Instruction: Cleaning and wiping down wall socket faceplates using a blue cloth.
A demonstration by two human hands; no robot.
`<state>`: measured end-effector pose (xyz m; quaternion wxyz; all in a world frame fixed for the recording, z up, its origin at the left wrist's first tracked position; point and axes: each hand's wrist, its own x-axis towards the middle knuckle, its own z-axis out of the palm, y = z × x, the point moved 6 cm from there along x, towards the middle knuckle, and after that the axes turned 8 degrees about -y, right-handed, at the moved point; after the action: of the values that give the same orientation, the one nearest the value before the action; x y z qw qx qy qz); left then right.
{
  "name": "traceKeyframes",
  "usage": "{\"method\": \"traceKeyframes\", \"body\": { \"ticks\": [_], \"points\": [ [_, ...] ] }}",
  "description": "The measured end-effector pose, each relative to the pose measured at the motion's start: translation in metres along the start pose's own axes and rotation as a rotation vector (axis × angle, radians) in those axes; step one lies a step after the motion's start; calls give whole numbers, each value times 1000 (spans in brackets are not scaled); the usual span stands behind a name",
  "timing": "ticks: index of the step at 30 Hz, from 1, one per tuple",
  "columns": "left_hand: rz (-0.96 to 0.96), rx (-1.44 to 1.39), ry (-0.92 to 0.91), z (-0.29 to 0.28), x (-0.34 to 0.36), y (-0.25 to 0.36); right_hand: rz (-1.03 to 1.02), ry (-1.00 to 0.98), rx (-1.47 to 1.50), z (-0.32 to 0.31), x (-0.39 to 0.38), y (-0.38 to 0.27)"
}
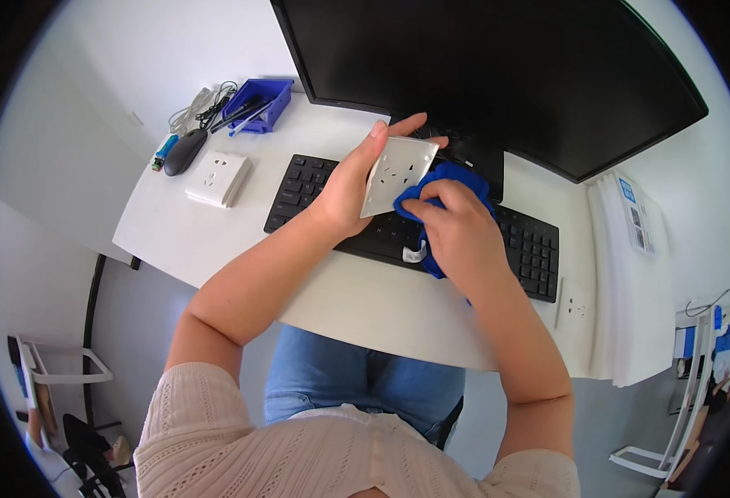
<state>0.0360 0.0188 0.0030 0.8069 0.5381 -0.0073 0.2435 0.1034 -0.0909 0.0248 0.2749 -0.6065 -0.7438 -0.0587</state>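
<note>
My left hand (346, 189) is wrapped round the edge of a white wall socket faceplate (398, 166), tilted up above the keyboard, with its slotted face toward me. A bunched blue cloth (464, 176) is pinched in my right hand (463, 234) and touches the plate's lower right edge. Part of the cloth, with a white tag (415, 252), hangs down over the black keyboard (365, 242). On the left of the desk sits a small stack of white socket plates (218, 176). Another white socket plate (575, 305) lies right of the keyboard.
Behind my hands stands a large black monitor (498, 75). At the far left are a black mouse (185, 153), coiled cables (195, 112) and a blue bin (279, 106) with pens. A tall white stack of sheets (630, 315) lines the right side of the white desk (356, 315).
</note>
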Motion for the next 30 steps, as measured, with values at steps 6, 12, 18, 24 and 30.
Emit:
{"method": "traceKeyframes", "body": {
  "ticks": [6,12,18,24,30],
  "points": [
    [-11,93,88,-3,2,4,134,28,-113,-9,-3,12],
    [34,-99,63,-5,5,13,185,284,-38,-44,-6,26],
    [29,-27,73,-8,2,11,-38,34,29,-4,0,-3],
    [-23,-79,30,-3,2,10,183,342,-58,-43,-7,34],
    [-79,-106,62,5,-1,-3,-21,251,-143,-24,2,3]
  ]
}}
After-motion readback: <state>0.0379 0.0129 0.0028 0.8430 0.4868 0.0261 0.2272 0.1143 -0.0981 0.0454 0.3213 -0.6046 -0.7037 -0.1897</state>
